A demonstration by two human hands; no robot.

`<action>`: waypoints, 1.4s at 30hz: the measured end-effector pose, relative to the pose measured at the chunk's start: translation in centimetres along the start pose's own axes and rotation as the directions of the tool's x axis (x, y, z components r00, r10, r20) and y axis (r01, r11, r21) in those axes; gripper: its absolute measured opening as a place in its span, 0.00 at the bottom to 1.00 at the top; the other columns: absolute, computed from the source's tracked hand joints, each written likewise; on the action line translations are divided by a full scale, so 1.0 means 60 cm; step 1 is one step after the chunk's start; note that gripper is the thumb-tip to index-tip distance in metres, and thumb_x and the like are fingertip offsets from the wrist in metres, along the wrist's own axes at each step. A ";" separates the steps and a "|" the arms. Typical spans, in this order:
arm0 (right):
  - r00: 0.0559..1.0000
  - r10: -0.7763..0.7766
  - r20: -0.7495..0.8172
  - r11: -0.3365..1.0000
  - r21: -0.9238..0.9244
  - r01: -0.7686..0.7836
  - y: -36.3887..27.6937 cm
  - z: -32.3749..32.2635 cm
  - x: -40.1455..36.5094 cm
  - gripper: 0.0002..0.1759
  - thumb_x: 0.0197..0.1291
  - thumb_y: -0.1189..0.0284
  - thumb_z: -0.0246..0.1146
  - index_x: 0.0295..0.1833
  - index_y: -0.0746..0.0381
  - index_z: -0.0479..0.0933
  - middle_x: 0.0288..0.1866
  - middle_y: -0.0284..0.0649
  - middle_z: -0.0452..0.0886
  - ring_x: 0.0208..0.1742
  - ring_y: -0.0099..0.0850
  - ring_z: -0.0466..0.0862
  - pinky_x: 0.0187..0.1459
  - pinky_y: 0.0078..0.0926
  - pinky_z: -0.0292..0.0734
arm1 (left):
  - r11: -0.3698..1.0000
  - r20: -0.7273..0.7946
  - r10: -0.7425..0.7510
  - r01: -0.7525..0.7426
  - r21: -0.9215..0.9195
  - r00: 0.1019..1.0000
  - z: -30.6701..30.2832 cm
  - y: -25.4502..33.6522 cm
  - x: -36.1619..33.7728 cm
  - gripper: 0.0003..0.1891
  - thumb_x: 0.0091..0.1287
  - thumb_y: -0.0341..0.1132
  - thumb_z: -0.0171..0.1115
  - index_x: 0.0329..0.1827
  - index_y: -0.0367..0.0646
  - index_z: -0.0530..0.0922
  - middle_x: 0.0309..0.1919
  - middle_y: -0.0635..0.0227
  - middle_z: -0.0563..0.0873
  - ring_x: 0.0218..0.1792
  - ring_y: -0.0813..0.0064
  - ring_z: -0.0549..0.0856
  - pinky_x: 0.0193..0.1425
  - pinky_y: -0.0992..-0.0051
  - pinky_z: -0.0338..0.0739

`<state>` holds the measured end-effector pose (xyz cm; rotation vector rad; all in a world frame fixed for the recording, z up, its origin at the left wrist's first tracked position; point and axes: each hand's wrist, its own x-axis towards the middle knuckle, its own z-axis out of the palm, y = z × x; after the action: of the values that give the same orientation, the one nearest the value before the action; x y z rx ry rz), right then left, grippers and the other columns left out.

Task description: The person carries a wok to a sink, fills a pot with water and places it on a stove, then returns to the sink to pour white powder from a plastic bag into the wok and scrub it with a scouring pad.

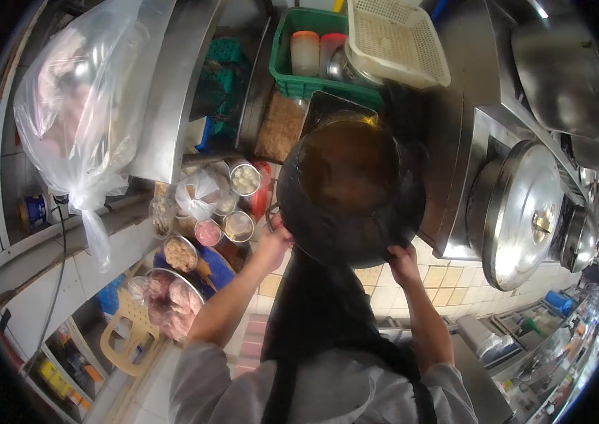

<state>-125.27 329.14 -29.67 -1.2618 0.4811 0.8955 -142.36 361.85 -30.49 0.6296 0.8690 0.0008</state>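
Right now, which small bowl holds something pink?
The bowl just below the small knotted bag; the others show white, yellowish or brown contents.

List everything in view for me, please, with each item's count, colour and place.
Wok: one, black, centre, held, brownish liquid inside
Crate: one, green, beyond wok
Jars: two, orange and red tops, in crate
Basket: one, cream, over crate
Tied bag: one, clear, pinkish contents, upper left
Small containers: several, mixed colours, left of wok
Large bowl: one, silvery, pink chunks inside, lower left
Chair: one, beige, lower left
Lidded pot: one, silver, right
Left hand: one, at wok's handle
Right hand: one, at wok's rim
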 end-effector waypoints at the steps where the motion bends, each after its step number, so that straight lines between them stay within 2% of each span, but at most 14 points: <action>1: 1.000 -0.001 -0.002 1.000 -0.005 0.001 -0.002 -0.001 0.000 0.19 0.59 0.84 0.60 0.58 0.70 0.74 0.52 0.42 0.83 0.53 0.35 0.84 0.59 0.35 0.80 | 1.000 -0.006 0.005 -0.005 -0.009 1.000 0.004 -0.002 0.000 0.31 0.60 0.18 0.51 0.69 0.47 0.74 0.55 0.72 0.85 0.45 0.77 0.84 0.45 0.73 0.80; 8: 1.000 0.007 -0.007 0.998 -0.058 -0.007 0.000 -0.032 0.017 0.17 0.60 0.83 0.59 0.56 0.70 0.74 0.49 0.40 0.83 0.49 0.32 0.84 0.56 0.34 0.80 | 0.998 -0.030 0.002 -0.003 -0.057 1.000 0.012 -0.015 0.014 0.31 0.61 0.17 0.49 0.69 0.46 0.74 0.56 0.71 0.85 0.46 0.77 0.84 0.46 0.71 0.80; 11: 1.000 -0.005 -0.014 0.997 -0.075 0.004 -0.019 -0.011 0.010 0.15 0.61 0.82 0.59 0.54 0.70 0.75 0.47 0.39 0.83 0.47 0.32 0.84 0.54 0.34 0.81 | 0.999 -0.023 -0.035 0.034 -0.031 0.999 -0.012 -0.032 0.030 0.31 0.61 0.17 0.48 0.69 0.45 0.74 0.59 0.69 0.84 0.50 0.73 0.85 0.51 0.67 0.82; 14: 1.000 -0.017 -0.025 0.995 -0.100 0.015 -0.038 0.005 0.011 0.13 0.61 0.82 0.59 0.52 0.69 0.75 0.45 0.37 0.82 0.46 0.31 0.84 0.52 0.34 0.82 | 0.995 0.018 -0.004 0.006 -0.100 1.000 0.010 -0.018 0.031 0.31 0.60 0.17 0.48 0.69 0.44 0.74 0.61 0.67 0.83 0.55 0.69 0.85 0.56 0.63 0.83; 17: 1.000 -0.022 -0.022 0.994 -0.109 0.019 -0.041 0.000 0.014 0.11 0.62 0.81 0.59 0.51 0.68 0.75 0.43 0.36 0.82 0.44 0.30 0.84 0.50 0.33 0.82 | 0.994 0.011 -0.046 0.047 -0.097 0.999 0.025 0.001 0.029 0.31 0.60 0.17 0.47 0.70 0.44 0.74 0.63 0.65 0.82 0.58 0.66 0.84 0.58 0.60 0.82; 24: 0.995 -0.015 -0.099 0.992 -0.125 0.003 -0.055 0.023 0.016 0.09 0.62 0.81 0.59 0.48 0.65 0.76 0.40 0.35 0.81 0.39 0.27 0.83 0.45 0.32 0.82 | 0.992 0.023 -0.041 0.043 -0.120 0.999 0.018 0.001 0.046 0.30 0.60 0.16 0.47 0.68 0.40 0.75 0.61 0.63 0.83 0.56 0.66 0.84 0.56 0.60 0.83; 27: 0.997 0.018 -0.075 0.978 -0.207 -0.034 -0.052 0.001 0.024 0.13 0.60 0.78 0.61 0.51 0.64 0.76 0.46 0.36 0.81 0.46 0.28 0.83 0.51 0.30 0.83 | 0.988 0.026 -0.045 0.049 -0.147 0.999 0.029 0.022 0.042 0.28 0.61 0.16 0.48 0.66 0.39 0.75 0.59 0.62 0.84 0.54 0.65 0.85 0.56 0.60 0.83; 30: 0.996 -0.003 -0.092 0.981 -0.195 -0.015 -0.062 0.018 0.021 0.09 0.62 0.80 0.60 0.48 0.64 0.77 0.40 0.35 0.82 0.40 0.27 0.83 0.44 0.31 0.82 | 0.987 0.029 -0.063 0.066 -0.147 0.998 0.030 0.028 0.047 0.27 0.62 0.17 0.48 0.65 0.40 0.75 0.58 0.62 0.84 0.52 0.66 0.86 0.55 0.61 0.84; 33: 0.996 -0.019 -0.089 0.965 -0.263 -0.005 -0.067 0.016 0.028 0.08 0.62 0.80 0.60 0.47 0.64 0.76 0.40 0.35 0.82 0.40 0.28 0.83 0.45 0.31 0.82 | 0.986 -0.012 -0.096 0.093 -0.140 0.995 0.033 0.038 0.050 0.25 0.62 0.18 0.49 0.64 0.40 0.76 0.56 0.62 0.84 0.50 0.67 0.86 0.52 0.63 0.85; 36: 0.983 -0.018 -0.181 0.978 -0.208 -0.020 -0.096 0.068 0.012 0.09 0.61 0.79 0.61 0.47 0.66 0.76 0.40 0.37 0.82 0.40 0.29 0.84 0.44 0.31 0.83 | 0.984 0.040 -0.076 0.082 -0.155 0.996 0.013 0.020 0.074 0.23 0.63 0.20 0.50 0.63 0.40 0.76 0.55 0.63 0.85 0.49 0.68 0.87 0.49 0.65 0.85; 39: 0.988 0.002 -0.154 0.952 -0.303 -0.049 -0.102 0.052 0.031 0.11 0.61 0.77 0.62 0.48 0.68 0.75 0.40 0.41 0.81 0.39 0.30 0.84 0.43 0.32 0.84 | 0.986 0.016 -0.093 0.094 -0.136 0.996 0.000 0.013 0.089 0.22 0.64 0.21 0.51 0.62 0.39 0.76 0.53 0.63 0.85 0.48 0.69 0.87 0.48 0.65 0.86; 42: 0.979 0.012 -0.205 0.930 -0.357 -0.086 -0.108 0.037 0.049 0.13 0.62 0.75 0.62 0.50 0.71 0.74 0.40 0.43 0.81 0.39 0.31 0.84 0.41 0.33 0.86 | 0.987 0.040 -0.098 0.102 -0.120 0.994 -0.002 0.017 0.099 0.21 0.65 0.22 0.51 0.62 0.39 0.76 0.53 0.62 0.86 0.48 0.69 0.87 0.49 0.64 0.86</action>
<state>-118.74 331.88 -27.32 -1.6990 0.5217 0.9322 -138.27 364.20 -34.23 0.4695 0.8598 -0.0470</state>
